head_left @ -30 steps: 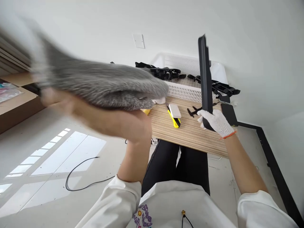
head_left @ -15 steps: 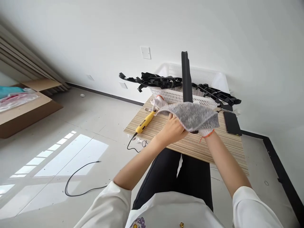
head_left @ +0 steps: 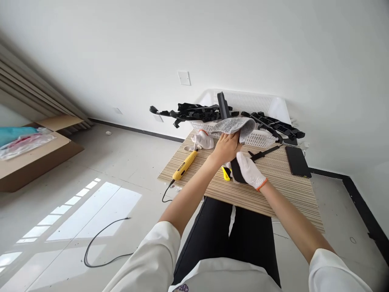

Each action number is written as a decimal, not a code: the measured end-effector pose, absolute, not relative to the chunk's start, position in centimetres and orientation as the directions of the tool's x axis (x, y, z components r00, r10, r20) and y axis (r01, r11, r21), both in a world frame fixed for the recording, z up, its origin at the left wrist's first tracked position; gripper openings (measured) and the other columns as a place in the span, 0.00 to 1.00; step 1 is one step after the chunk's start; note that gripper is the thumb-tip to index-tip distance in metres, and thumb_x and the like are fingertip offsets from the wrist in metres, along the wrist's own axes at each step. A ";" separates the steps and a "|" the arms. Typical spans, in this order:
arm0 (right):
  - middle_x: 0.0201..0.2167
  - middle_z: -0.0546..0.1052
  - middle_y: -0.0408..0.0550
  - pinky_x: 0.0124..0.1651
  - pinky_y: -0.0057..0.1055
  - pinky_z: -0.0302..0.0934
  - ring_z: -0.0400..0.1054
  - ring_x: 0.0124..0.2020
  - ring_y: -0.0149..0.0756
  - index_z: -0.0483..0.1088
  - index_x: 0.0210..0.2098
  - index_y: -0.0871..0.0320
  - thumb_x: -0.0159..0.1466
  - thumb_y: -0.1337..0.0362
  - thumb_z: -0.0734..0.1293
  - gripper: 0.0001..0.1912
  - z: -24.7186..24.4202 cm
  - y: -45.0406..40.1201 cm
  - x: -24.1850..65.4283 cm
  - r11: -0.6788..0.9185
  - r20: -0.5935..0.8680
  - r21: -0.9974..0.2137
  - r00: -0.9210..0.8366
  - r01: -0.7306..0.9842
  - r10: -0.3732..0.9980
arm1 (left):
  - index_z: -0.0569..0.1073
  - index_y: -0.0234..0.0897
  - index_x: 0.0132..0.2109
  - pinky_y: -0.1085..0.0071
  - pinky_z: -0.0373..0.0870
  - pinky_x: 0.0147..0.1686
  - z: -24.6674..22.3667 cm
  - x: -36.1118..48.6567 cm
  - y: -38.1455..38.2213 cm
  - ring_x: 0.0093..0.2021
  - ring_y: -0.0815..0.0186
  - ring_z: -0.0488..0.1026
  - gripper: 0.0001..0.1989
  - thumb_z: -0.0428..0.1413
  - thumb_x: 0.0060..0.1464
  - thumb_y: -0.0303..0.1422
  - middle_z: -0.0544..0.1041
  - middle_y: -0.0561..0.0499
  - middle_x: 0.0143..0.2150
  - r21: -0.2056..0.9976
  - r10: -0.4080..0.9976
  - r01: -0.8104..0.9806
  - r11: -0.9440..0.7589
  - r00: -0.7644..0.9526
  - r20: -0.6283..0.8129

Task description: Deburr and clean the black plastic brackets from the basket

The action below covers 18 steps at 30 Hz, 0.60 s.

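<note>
My bare left hand (head_left: 227, 147) is closed on a grey cloth (head_left: 233, 125), which wraps round a long black plastic strip (head_left: 223, 106). My right hand (head_left: 249, 169), in a white glove with an orange cuff, grips the near end of the same strip. The strip slants away from me over the table, its far end in front of the basket. Beside my right hand lies a yellow utility knife (head_left: 226, 173), partly hidden. A black caliper (head_left: 263, 154) rests to the right of the hands.
A white basket (head_left: 264, 140) holding several black plastic parts (head_left: 200, 112) stands at the table's (head_left: 285, 194) back. A yellow corded tool (head_left: 184, 165) and a white glove (head_left: 203, 140) lie left; a black phone (head_left: 298, 161) lies right. An open cardboard box (head_left: 60, 152) is on the floor.
The cloth has moved from over my right hand, up and left along the strip with my left hand. The strip has tilted lower, and my gloved right hand now shows.
</note>
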State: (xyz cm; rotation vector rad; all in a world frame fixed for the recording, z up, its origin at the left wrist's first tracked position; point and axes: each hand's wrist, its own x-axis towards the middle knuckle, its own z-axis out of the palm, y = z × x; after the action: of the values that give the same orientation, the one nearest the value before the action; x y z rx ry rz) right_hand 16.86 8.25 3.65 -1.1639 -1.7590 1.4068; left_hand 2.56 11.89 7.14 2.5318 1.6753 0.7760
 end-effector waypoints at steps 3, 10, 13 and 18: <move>0.22 0.75 0.48 0.29 0.32 0.65 0.70 0.23 0.37 0.72 0.29 0.56 0.67 0.39 0.57 0.29 3.3 7.1 16.4 0.045 -0.046 -0.977 -0.417 0.207 0.908 | 0.61 0.26 0.68 0.46 0.45 0.71 8.9 2.5 15.1 0.72 0.44 0.53 0.28 0.45 0.63 0.32 0.62 0.32 0.70 0.280 0.904 0.890 -0.360 0.259 0.341; 0.16 0.69 0.41 0.19 0.27 0.58 0.63 0.16 0.31 0.67 0.24 0.56 0.59 0.49 0.69 0.18 3.6 5.7 14.7 -0.261 -0.248 -0.965 -0.322 0.001 0.914 | 0.54 0.38 0.73 0.48 0.35 0.73 12.7 1.7 20.3 0.77 0.48 0.36 0.34 0.43 0.60 0.37 0.49 0.45 0.76 0.408 0.951 0.859 -0.310 0.282 0.128; 0.15 0.68 0.41 0.18 0.27 0.57 0.62 0.16 0.30 0.67 0.23 0.56 0.58 0.50 0.70 0.18 3.8 5.7 14.6 -0.280 -0.270 -0.960 -0.326 0.015 0.906 | 0.52 0.37 0.73 0.45 0.35 0.73 13.4 1.2 22.6 0.77 0.46 0.33 0.35 0.44 0.60 0.37 0.47 0.43 0.77 0.442 0.970 0.865 -0.239 0.188 0.157; 0.18 0.70 0.43 0.17 0.28 0.60 0.64 0.17 0.32 0.69 0.24 0.56 0.59 0.48 0.70 0.18 3.4 5.6 14.6 -0.317 -0.292 -0.948 -0.349 -0.014 0.890 | 0.50 0.33 0.74 0.46 0.40 0.72 14.0 1.1 26.8 0.77 0.43 0.32 0.41 0.51 0.55 0.34 0.42 0.38 0.77 0.489 0.987 0.859 -0.154 0.114 0.110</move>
State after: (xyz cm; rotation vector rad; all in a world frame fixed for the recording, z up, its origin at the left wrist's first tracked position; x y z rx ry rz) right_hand 14.62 5.58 3.44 -1.1976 -1.2424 1.7422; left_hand 1.10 26.78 14.01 2.0934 1.8109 0.5983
